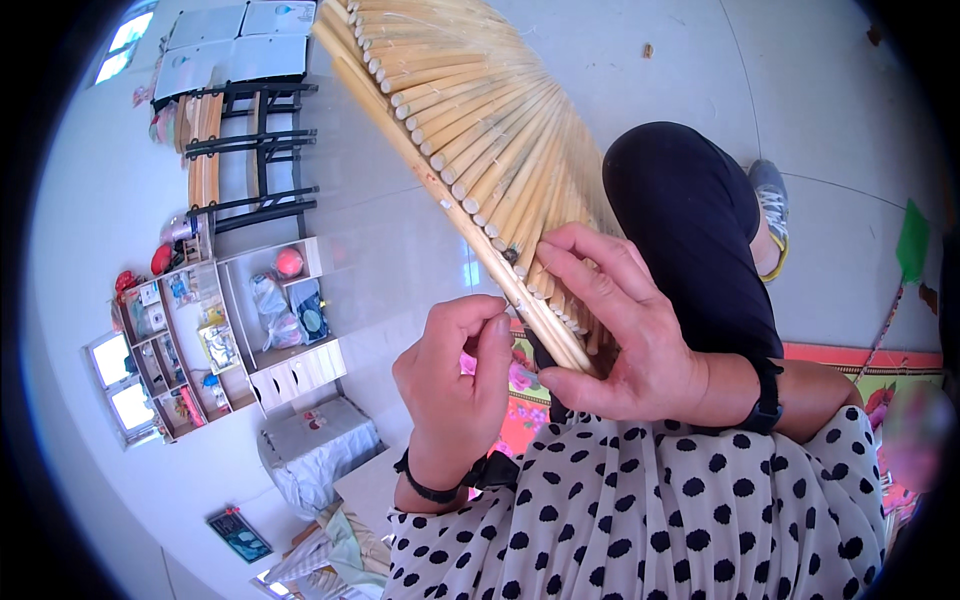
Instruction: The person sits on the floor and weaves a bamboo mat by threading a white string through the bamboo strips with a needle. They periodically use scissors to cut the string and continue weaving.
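The left hand (455, 370) was raised beside the left edge of the stick mat (480, 150), its forearm coming up from the near side, fingers curled and thumb and forefinger pinched together; whether something thin lay between them could not be told. The right hand (640, 335) grasped the near end of the stick mat, thumb against its near edge and fingers bent over the stick ends, the forearm reaching in almost level from the right. The mat slanted from the hands toward the far left, left of the dark-trousered leg (680, 220).
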`<state>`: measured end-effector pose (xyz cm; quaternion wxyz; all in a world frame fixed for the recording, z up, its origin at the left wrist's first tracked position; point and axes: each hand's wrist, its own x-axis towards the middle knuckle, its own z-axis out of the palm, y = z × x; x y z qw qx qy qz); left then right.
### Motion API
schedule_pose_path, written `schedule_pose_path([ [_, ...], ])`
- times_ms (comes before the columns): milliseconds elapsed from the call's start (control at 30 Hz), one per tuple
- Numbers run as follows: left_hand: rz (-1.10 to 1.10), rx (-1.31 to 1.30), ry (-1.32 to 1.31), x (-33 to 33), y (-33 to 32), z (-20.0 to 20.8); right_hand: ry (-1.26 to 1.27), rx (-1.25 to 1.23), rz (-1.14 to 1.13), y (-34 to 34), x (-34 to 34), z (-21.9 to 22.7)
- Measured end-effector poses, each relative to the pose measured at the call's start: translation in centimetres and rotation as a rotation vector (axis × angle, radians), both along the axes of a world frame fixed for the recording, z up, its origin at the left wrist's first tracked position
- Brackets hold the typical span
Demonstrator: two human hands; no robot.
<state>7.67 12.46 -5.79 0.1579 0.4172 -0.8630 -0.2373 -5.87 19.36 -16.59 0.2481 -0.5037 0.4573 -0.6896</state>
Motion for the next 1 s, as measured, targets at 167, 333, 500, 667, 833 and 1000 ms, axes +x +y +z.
schedule_pose_path([
  [167, 0.033, 0.037, 0.034, -0.3, -0.1, -0.3, 0.026, 0.013, 0.018, 0.2, -0.3, 0.3],
  [333, 0.086, 0.121, 0.080, -1.6, -0.4, -0.2, 0.073, 0.015, 0.014, 0.0, -0.3, 0.3],
  [500, 0.200, 0.239, 0.157, -2.9, -0.2, 0.3, 0.091, -0.006, 0.002, -0.1, -0.3, 0.5],
  [667, 0.202, 0.277, 0.200, -2.6, -0.3, 0.1, 0.118, 0.004, 0.005, -0.1, 0.3, 0.5],
  [833, 0.105, 0.239, 0.157, -2.1, -0.8, -0.1, 0.186, 0.023, -0.019, 0.2, 0.8, 0.6],
  [1000, -0.054, 0.037, 0.071, -0.9, -2.1, 0.2, 0.212, 0.138, -0.036, 0.5, 1.1, 1.7],
])
